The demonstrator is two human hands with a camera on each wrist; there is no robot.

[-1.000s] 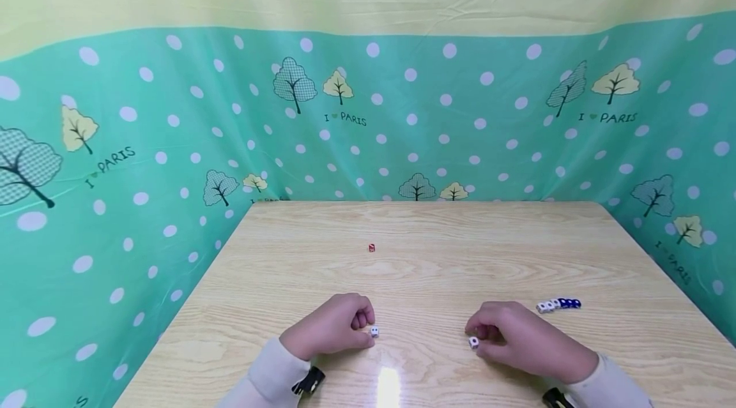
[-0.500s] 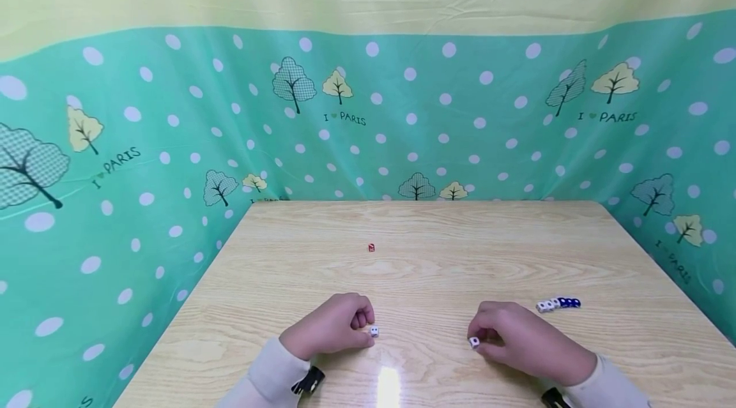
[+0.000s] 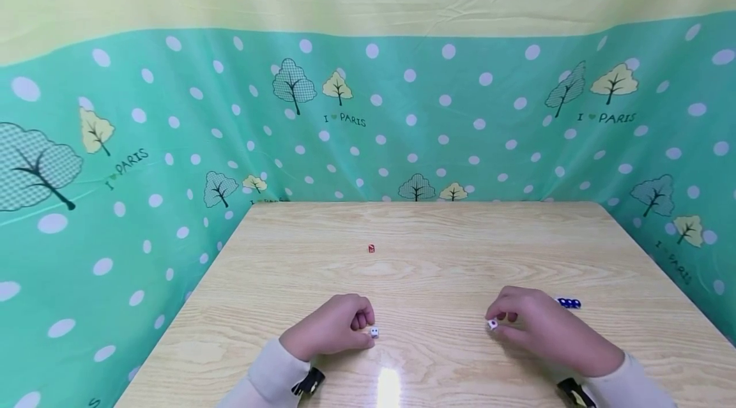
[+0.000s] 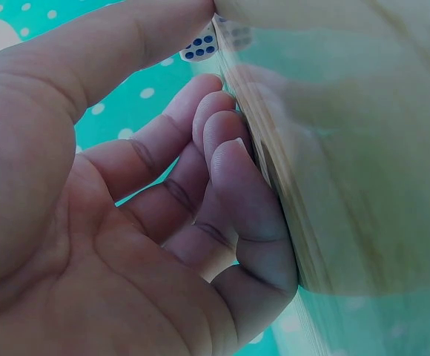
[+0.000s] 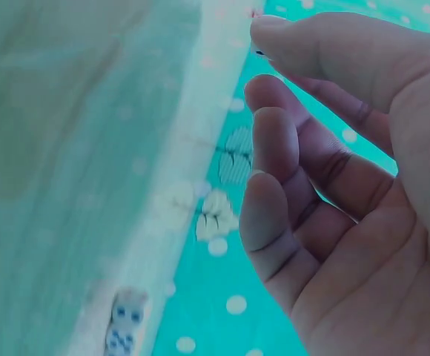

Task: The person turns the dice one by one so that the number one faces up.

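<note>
A white die (image 3: 374, 332) with dark pips sits at the thumb and index fingertips of my left hand (image 3: 330, 328), low over the table. The left wrist view shows this die (image 4: 200, 49) between thumb and index finger, the other fingers curled against the wood. My right hand (image 3: 543, 325) pinches another white die (image 3: 492, 325) between thumb and index finger. From the right wrist that die is almost wholly hidden behind the thumb (image 5: 304, 44). Just behind the right hand lies a row of dice, its blue ones (image 3: 569, 303) showing; the hand covers most of its white ones.
A small red die (image 3: 371, 248) lies alone farther back on the wood-grain table (image 3: 437, 235). Green and yellow printed cloth (image 3: 425, 133) hangs along the table's back and sides. In the right wrist view, blurred dice (image 5: 128, 311) appear at lower left.
My right hand has moved right and slightly away from me, carrying its white die along, and now covers most of the row's white dice. The left hand and its die have stayed put.
</note>
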